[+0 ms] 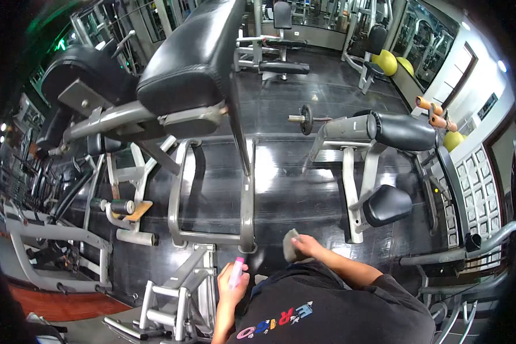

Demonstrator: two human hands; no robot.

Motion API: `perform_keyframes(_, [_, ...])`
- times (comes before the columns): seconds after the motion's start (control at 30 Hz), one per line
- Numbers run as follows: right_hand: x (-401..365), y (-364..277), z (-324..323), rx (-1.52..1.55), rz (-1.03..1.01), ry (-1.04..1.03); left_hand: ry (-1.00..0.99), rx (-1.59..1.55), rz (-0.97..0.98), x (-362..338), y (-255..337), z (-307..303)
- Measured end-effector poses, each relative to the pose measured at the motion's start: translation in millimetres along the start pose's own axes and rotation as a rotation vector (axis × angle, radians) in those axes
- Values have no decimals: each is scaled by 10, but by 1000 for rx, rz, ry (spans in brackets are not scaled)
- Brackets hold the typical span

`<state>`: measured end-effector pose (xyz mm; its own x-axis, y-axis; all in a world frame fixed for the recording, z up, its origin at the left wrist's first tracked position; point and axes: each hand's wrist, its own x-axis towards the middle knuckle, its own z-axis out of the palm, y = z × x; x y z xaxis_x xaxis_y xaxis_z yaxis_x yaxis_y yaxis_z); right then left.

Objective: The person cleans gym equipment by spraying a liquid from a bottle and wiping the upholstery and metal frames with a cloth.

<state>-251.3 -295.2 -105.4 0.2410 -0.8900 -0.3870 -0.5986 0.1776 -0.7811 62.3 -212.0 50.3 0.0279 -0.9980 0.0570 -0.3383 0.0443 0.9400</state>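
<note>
My left hand is closed around a small pink bottle with a brighter pink cap, held upright in front of my body. In my right hand is a greyish cloth, gripped at one side and hanging down near my waist. Ahead of both hands stands a gym bench with a black padded seat on a grey metal frame. Neither hand touches the bench.
A preacher curl bench with a lower black seat stands to the right. A barbell plate is beside it. Grey machine frames are close by at lower left. Yellow exercise balls sit at the back right.
</note>
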Motion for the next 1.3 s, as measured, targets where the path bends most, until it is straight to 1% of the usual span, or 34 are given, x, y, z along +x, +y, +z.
perform_keyframes(0.03, [97, -124, 12, -8, -18, -42, 75, -9, 79, 44, -30, 50])
perform_keyframes(0.07, [156, -266, -7, 58, -47, -82, 104, -68, 49, 72, -53, 108])
perform_keyframes(0.1, [202, -410, -48, 122, -77, -127, 111, -62, 50, 104, -47, 161])
perform_keyframes(0.13, [270, -522, -118, 80, -127, -162, 140, -77, 30, 146, -28, 222])
perform_keyframes(0.23, [402, -734, -436, 155, -151, -268, 193, -62, 7, 292, 89, 449])
perform_keyframes(0.3, [557, -728, -700, 121, -136, -313, 212, -94, -71, 363, 70, 660])
perform_keyframes(0.33, [659, -636, -775, 192, -163, -292, 226, -131, -90, 439, 124, 788])
perform_keyframes(0.37, [758, -525, -871, 179, -224, -240, 236, -150, -101, 528, 156, 929])
perform_keyframes(0.43, [917, -391, -1151, 199, -215, -241, 211, -91, -136, 729, 340, 1188])
perform_keyframes(0.47, [995, -314, -1296, 197, -225, -249, 152, -27, -148, 835, 403, 1297])
perform_keyframes(0.5, [1039, -265, -1456, 191, -197, -228, 140, -26, -96, 959, 457, 1454])
perform_keyframes(0.57, [1129, -89, -1747, 184, -165, -207, 128, -2, -55, 1192, 573, 1748])
perform_keyframes(0.6, [1168, 4, -1888, 212, -179, -177, 128, -4, -56, 1299, 618, 1889])
perform_keyframes(0.67, [1264, 160, -2173, 234, -195, -146, 34, -78, -122, 1530, 708, 2136])
perform_keyframes(0.7, [1258, 173, -2352, 262, -150, -141, 39, -84, -122, 1659, 776, 2228])
perform_keyframes(0.73, [1253, 191, -2511, 288, -103, -141, -39, -26, -61, 1769, 848, 2296])
perform_keyframes(0.77, [1289, 245, -2638, 279, -104, -147, -114, 33, 3, 1888, 925, 2353])
perform_keyframes(0.8, [1337, 322, -2738, 376, -88, -110, -145, 37, 43, 2007, 1001, 2399])
perform_keyframes(0.83, [1382, 397, -2814, 478, -71, -71, -138, 40, 43, 2127, 1057, 2429])
perform_keyframes(0.87, [1437, 472, -2872, 586, -52, -30, -184, 58, 61, 2245, 1100, 2443])
perform_keyframes(0.9, [1485, 533, -2931, 596, -52, -29, -237, 80, 77, 2350, 1131, 2453])
perform_keyframes(0.97, [1600, 647, -3012, 762, 44, 38, -259, 79, 87, 2575, 1116, 2506])
perform_keyframes(1.0, [1525, 455, -3168, 746, 74, 28, -285, 111, 101, 2699, 1087, 2536])
perform_keyframes(1.03, [1496, 423, -3236, 759, 81, 39, -314, 139, 113, 2819, 1052, 2573])
perform_keyframes(1.1, [1533, 441, -3365, 731, -74, 2, -376, 167, 95, 3087, 1021, 2675])
perform_keyframes(1.13, [1627, 553, -3406, 633, -113, -50, -420, 128, 55, 3233, 1030, 2739])
perform_keyframes(1.17, [1684, 610, -3449, 638, -104, -42, -461, 90, 13, 3382, 1034, 2801])
perform_keyframes(1.2, [1713, 568, -3529, 606, -36, -88, -515, 67, -2, 3544, 1024, 2854])
perform_keyframes(1.23, [1817, 536, -3607, 573, 28, -131, -523, 68, 2, 3714, 998, 2923])
perform_keyframes(1.3, [2085, 684, -3580, 560, 60, -93, -577, -40, -8, 4056, 922, 3085])
